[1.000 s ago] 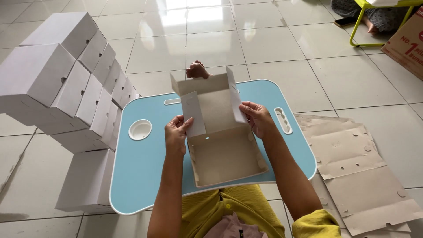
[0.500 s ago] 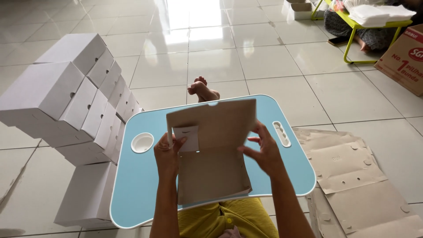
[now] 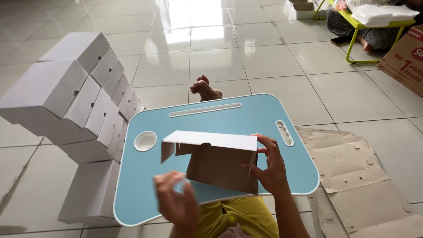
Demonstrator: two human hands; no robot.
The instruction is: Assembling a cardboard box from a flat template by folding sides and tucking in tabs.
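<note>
- The half-folded box sits on the lap table.
- Stacked boxes stand left of the table.
- Flat cardboard sheets lie on the floor to its right.
- A foot lies behind it.

Floor around the work

White boxes stacked left of the blue lap table; flat cardboard sheets right; green-legged table far off.

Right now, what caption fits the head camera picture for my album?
Right hand folding a cardboard box over a blue lap table.
</note>
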